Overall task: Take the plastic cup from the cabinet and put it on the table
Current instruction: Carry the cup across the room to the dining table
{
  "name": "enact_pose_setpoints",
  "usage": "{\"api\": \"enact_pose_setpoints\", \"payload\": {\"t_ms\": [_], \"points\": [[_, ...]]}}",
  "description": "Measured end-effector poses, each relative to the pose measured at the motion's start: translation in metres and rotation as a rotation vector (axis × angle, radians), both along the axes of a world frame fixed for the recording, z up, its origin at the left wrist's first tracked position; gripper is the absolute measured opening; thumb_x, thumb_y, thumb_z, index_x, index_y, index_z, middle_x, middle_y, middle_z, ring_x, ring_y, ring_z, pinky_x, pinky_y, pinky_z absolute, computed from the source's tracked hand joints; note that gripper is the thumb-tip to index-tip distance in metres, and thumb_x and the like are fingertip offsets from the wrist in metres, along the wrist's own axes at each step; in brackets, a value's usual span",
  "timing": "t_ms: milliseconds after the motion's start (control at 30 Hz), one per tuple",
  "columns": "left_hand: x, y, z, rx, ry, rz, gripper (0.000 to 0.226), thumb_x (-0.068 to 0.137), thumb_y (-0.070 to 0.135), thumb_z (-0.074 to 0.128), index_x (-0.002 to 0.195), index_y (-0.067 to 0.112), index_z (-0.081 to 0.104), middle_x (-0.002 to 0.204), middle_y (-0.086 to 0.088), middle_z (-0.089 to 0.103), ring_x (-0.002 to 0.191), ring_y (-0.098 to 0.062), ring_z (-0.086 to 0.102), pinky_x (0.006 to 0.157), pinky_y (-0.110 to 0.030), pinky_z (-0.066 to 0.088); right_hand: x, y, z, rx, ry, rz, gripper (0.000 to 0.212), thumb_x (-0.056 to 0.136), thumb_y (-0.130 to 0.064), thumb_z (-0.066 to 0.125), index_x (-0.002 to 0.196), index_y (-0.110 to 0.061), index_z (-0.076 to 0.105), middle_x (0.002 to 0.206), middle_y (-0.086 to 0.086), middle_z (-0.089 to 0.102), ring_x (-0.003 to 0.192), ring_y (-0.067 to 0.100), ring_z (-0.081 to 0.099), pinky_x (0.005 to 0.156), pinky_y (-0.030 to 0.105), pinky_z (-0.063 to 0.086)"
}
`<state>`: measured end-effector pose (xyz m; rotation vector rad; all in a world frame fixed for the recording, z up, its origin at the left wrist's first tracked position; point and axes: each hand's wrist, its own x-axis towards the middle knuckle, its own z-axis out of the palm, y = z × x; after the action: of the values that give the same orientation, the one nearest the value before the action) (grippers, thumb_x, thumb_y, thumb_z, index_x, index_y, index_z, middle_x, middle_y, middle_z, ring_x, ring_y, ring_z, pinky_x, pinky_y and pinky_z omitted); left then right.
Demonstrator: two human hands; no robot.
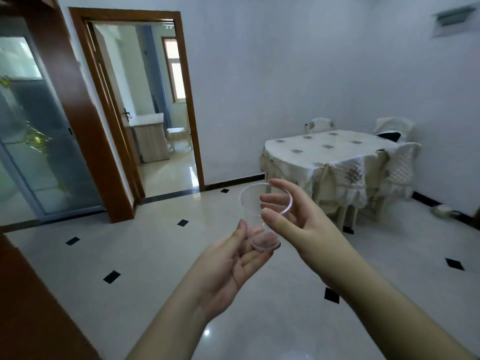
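Both hands on clear plastic cup, held mid-air over tiled floor. Left hand pinches the base, palm up; right hand grips the rim, thumb and fingers closed on it. Cup tilted, mouth toward camera. Cloth-covered table well apart, ahead right
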<state>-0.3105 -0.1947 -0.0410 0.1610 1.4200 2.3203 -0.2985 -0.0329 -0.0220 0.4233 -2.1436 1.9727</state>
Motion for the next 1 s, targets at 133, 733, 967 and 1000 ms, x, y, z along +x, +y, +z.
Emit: {"api": "enact_pose_setpoints", "payload": {"t_ms": [133, 733, 967, 1000], "points": [[-0.066, 0.008, -0.010, 0.008, 0.006, -0.057, 0.042, 0.097, 0.033, 0.045, 0.115, 0.000, 0.064, 0.123, -0.022, 0.067, 0.114, -0.029, 0.064, 0.088, -0.032, 0.056, -0.056, 0.009, -0.008, -0.025, -0.001, -0.059, 0.064, 0.071, -0.051, 0.074, 0.130, -0.040, 0.051, 0.118, -0.014, 0.067, 0.114, 0.003, 0.062, 0.077, 0.015, 0.053], [-0.304, 0.098, -0.018, 0.083, -0.060, -0.417, 0.052, 0.089, 0.036, 0.051, 0.123, -0.003, 0.058, 0.119, -0.023, 0.069, 0.111, -0.030, 0.066, 0.090, -0.031, 0.056, -0.243, 0.084, -0.009, -0.048, 0.011, -0.338, 0.059, 0.076, -0.038, 0.073, 0.130, -0.030, 0.052, 0.120, 0.000, 0.066, 0.109, 0.007, 0.065, 0.081, 0.017, 0.053], [-0.384, 0.195, -0.028, 0.033, -0.099, -0.384, 0.051, 0.091, 0.035, 0.054, 0.124, -0.004, 0.056, 0.118, -0.023, 0.069, 0.109, -0.033, 0.067, 0.091, -0.033, 0.055, -0.319, 0.180, -0.017, -0.026, -0.037, -0.344, 0.066, 0.073, -0.041, 0.072, 0.134, -0.033, 0.048, 0.123, -0.003, 0.064, 0.102, 0.001, 0.067, 0.075, 0.013, 0.051], [-0.394, 0.209, -0.028, 0.023, -0.101, -0.389, 0.049, 0.093, 0.034, 0.052, 0.123, -0.004, 0.056, 0.117, -0.022, 0.070, 0.108, -0.032, 0.068, 0.090, -0.033, 0.056, -0.329, 0.196, -0.016, -0.016, -0.046, -0.341, 0.066, 0.074, -0.041, 0.072, 0.135, -0.033, 0.048, 0.123, -0.004, 0.064, 0.101, 0.000, 0.067, 0.075, 0.013, 0.052]]}}
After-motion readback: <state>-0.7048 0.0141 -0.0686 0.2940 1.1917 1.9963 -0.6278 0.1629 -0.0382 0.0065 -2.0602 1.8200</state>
